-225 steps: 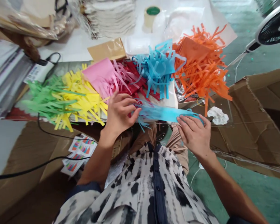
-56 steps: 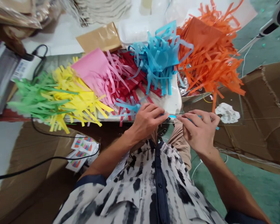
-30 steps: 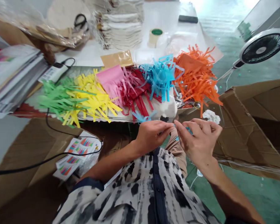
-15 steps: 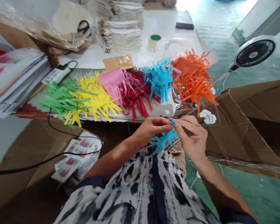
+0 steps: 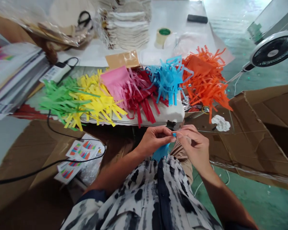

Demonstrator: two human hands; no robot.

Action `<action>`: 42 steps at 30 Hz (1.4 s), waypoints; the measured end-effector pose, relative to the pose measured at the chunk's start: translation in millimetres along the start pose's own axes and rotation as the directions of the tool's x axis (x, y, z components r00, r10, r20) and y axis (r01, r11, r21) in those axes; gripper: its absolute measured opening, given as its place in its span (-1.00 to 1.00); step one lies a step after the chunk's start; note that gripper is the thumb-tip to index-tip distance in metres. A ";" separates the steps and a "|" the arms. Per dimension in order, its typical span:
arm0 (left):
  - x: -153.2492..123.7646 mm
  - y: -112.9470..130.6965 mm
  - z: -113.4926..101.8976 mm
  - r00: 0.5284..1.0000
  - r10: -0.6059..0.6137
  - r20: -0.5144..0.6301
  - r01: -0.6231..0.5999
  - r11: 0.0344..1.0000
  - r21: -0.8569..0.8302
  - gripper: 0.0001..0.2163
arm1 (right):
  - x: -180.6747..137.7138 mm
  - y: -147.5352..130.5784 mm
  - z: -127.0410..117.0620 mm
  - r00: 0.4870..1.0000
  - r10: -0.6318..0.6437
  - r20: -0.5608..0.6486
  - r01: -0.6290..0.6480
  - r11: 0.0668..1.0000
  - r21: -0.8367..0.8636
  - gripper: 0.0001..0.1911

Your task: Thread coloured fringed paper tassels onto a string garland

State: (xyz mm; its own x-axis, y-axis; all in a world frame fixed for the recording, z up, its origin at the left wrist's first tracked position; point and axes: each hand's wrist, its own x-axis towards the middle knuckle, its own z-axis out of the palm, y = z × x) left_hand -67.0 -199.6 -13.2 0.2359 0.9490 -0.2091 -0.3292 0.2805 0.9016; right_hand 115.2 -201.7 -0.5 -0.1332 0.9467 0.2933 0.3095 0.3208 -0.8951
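My left hand (image 5: pixel 154 139) and my right hand (image 5: pixel 193 144) meet in front of my chest, both pinching the top of a rolled blue paper tassel (image 5: pixel 161 151) whose fringe hangs down between them. Just beyond, on the table edge, lie piles of fringed paper: green (image 5: pixel 60 99), yellow (image 5: pixel 96 99), pink (image 5: pixel 117 81), red (image 5: pixel 141 99), blue (image 5: pixel 168 78) and orange (image 5: pixel 204 76).
A tape roll (image 5: pixel 163 34), stacked cloth bags (image 5: pixel 127 24), scissors (image 5: pixel 84 17) and paper stacks (image 5: pixel 12 76) sit further back. A fan (image 5: pixel 273 51) stands at the right, an open cardboard box (image 5: pixel 261 127) beside me, a black cable (image 5: pixel 50 159) and printed cards (image 5: pixel 79 156) at my left.
The flat blue fringed strip on the table edge has been rolled up, lifted off the table and brought toward my chest; now both hands pinch its top, fringe hanging down.
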 end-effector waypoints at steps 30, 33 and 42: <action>12.0 17.9 -19.0 0.970 0.176 -0.169 -0.160 0.982 0.101 -0.64 | 73.5 41.7 4.4 0.997 0.083 0.009 -0.082 0.995 -0.059 -0.70; 11.1 24.9 -10.8 0.973 0.171 -0.158 -0.157 0.983 0.097 -0.66 | 57.6 24.7 3.6 0.990 0.137 -0.023 -0.130 0.974 0.187 -0.71; 12.6 33.6 10.9 0.953 0.292 -0.082 -0.271 0.942 0.198 -0.72 | 37.5 5.8 4.9 0.957 0.218 -0.194 -0.109 0.883 0.456 -0.75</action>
State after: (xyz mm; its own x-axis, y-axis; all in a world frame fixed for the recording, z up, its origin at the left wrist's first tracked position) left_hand -65.2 -179.8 18.6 0.0543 0.9980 0.0326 -0.1926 -0.0216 0.9810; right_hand 107.3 -164.4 3.7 0.1222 0.9810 0.1507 -0.1415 0.1675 -0.9757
